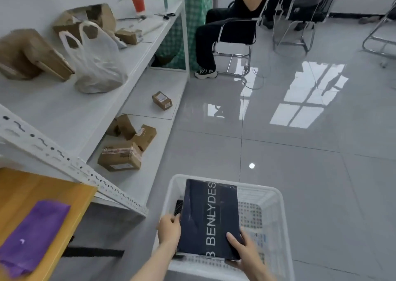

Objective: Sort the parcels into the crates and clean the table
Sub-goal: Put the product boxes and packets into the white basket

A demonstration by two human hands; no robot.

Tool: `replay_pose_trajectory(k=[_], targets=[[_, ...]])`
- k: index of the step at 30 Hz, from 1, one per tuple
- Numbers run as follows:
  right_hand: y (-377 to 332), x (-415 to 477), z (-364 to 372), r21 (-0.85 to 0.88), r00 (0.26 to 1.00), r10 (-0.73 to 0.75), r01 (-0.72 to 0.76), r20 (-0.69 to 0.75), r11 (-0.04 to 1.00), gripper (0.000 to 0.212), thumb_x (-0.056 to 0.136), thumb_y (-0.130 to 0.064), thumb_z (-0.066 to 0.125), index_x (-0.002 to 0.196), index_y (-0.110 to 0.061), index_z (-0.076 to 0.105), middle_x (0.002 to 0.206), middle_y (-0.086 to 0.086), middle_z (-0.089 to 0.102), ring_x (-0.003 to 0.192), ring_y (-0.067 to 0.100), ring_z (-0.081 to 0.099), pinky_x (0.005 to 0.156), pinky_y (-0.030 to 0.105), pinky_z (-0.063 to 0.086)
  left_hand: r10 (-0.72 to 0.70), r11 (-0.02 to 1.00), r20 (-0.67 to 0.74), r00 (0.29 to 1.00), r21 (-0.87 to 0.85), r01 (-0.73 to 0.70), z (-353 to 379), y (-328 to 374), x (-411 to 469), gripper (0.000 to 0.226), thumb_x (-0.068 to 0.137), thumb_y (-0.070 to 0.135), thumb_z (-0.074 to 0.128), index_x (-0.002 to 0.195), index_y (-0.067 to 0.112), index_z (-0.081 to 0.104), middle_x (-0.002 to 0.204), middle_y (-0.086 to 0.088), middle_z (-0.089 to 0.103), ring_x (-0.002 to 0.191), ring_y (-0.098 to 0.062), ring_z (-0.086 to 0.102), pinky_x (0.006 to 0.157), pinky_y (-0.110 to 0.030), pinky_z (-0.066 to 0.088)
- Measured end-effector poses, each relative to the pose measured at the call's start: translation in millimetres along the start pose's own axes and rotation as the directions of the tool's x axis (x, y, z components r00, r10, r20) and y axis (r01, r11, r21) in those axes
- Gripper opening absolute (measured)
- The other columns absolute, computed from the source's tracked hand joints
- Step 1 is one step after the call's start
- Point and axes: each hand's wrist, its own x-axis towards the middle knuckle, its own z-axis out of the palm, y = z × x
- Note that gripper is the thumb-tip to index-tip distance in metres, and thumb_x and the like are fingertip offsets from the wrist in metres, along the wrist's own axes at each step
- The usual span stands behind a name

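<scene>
Black flat parcel (pixel 211 218) w/ white letters "BENLYDES" along its length is over the white perforated plastic crate (pixel 285 216), which stands on the grey tiled floor (pixel 300 152); I cannot tell if it touches the bottom. Left hand (pixel 169 229) grips its left edge. Right hand (pixel 244 250) holds the near right corner, thumb on top. Purple flat bag (pixel 34 235) lies on the yellow wooden desk (pixel 32 190). Brown cardboard boxes (pixel 121 158) w/ labels, too small to read, sit on the white metal shelf (pixel 53 113).
</scene>
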Motion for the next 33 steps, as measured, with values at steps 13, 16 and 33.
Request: replay_pose_trajectory(k=[13,16,33], targets=[[131,170,-15,-0.015,0.97,0.177,-0.182,-0.166,0.983,0.038,0.094,-0.015,0.058,0.129,-0.023,0.046,0.107,-0.002,0.061,0.093,0.026,0.064,0.057,0.032,0.052,-0.186,0.982,0.553,0.812,0.091,0.163,113,-138,140,0.044,0.097,0.005,0.04,0.138,0.022,0.039,0.13,0.0,0.053,0.116,-0.021,0.055,0.098,-0.036,0.048],[159,197,-22,-0.108,0.974,0.159,-0.177,-0.161,0.978,0.038,0.095,-0.008,0.054,0.125,-0.029,0.045,0.105,0.002,0.064,0.085,0.02,0.065,0.05,0.026,0.05,-0.211,0.977,0.558,0.802,0.121,0.173,133,-174,164,0.052,0.09,-0.006,0.048,0.135,0.019,0.044,0.128,-0.003,0.057,0.113,-0.02,0.056,0.087,-0.029,0.052],[297,335,-58,-0.337,0.973,0.209,-0.231,-0.103,0.913,0.065,0.09,-0.022,0.056,0.146,-0.037,0.026,0.144,-0.005,0.039,0.127,0.015,0.044,0.103,0.037,0.042,-0.169,0.914,0.446,0.879,0.405,-0.03,248,-310,250,0.068,0.079,-0.01,0.056,0.14,0.017,0.041,0.133,-0.006,0.054,0.12,-0.023,0.053,0.097,-0.037,0.048]])
